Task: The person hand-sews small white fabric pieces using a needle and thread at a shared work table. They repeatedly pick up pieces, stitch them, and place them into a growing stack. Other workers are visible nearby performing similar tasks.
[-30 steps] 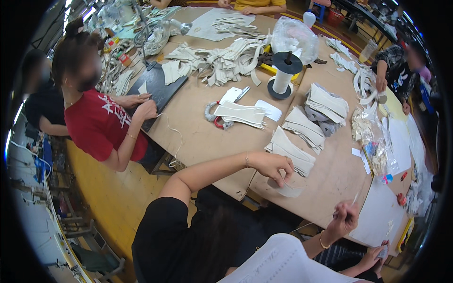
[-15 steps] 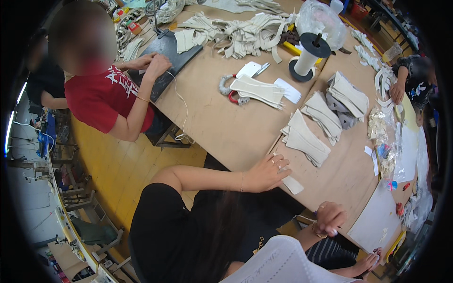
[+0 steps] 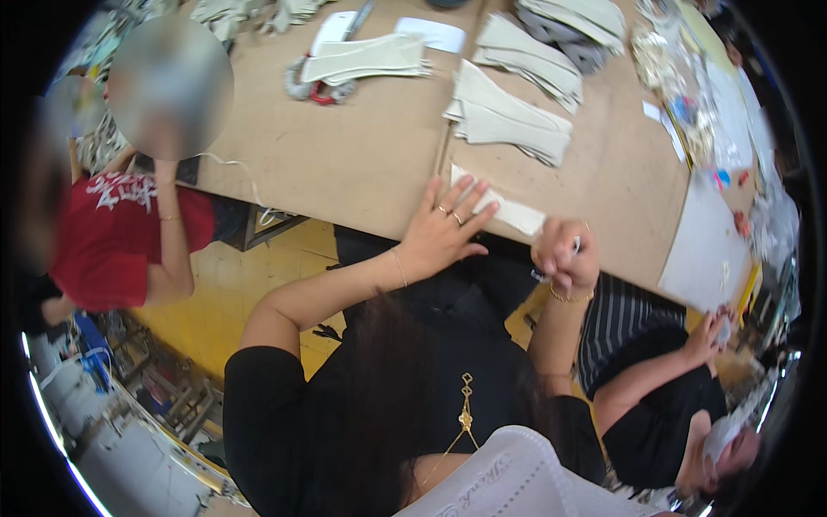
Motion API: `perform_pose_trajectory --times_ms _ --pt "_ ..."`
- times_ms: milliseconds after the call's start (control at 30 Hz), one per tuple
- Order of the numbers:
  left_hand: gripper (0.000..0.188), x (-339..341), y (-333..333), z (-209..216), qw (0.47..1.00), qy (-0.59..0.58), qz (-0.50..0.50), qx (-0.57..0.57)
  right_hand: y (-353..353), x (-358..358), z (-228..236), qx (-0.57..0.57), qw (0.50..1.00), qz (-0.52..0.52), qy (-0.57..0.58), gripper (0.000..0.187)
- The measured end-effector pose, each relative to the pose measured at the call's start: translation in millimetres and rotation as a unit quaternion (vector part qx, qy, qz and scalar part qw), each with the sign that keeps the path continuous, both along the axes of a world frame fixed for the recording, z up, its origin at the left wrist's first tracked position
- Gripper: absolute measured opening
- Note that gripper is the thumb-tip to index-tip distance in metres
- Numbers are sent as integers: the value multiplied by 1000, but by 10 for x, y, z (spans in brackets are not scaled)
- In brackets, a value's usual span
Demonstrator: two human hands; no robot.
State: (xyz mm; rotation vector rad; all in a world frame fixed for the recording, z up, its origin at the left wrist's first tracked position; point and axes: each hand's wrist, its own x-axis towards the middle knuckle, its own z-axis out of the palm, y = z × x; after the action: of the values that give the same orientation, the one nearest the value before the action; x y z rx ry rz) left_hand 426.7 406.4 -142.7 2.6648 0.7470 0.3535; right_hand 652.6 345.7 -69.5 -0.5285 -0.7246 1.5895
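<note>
A narrow cream fabric piece (image 3: pixel 519 215) lies flat at the table's near edge. My left hand (image 3: pixel 444 228) rests on it with the fingers spread, the fingertips on its left part. Just off the piece's right end is my right hand (image 3: pixel 566 256), its fingers curled into a pinch. Whatever sits between those fingers is too small and blurred to name. Beyond the piece, a stack of cream fabric pieces (image 3: pixel 512 116), wide at both ends, lies on the table.
More stacks (image 3: pixel 527 62) lie farther back. At the back left, a cream bundle (image 3: pixel 369 60) lies over a grey-and-red ring (image 3: pixel 323 93). A co-worker in a red shirt (image 3: pixel 103 241) is at the left; another person's hand (image 3: pixel 711 338) is at the right. Plastic bags (image 3: pixel 732 121) line the right side.
My left hand has gone from curled to spread on the fabric piece. My right hand has come up to the piece's right end. The whole view has shifted.
</note>
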Motion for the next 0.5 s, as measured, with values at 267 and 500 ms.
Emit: perform_pose_trajectory --times_ms 267,500 --pt "72 90 29 143 998 -51 46 4 374 -48 75 -233 900 -36 -366 20" --pt "45 10 195 60 996 -72 38 44 810 -366 -129 -133 847 50 -513 28"
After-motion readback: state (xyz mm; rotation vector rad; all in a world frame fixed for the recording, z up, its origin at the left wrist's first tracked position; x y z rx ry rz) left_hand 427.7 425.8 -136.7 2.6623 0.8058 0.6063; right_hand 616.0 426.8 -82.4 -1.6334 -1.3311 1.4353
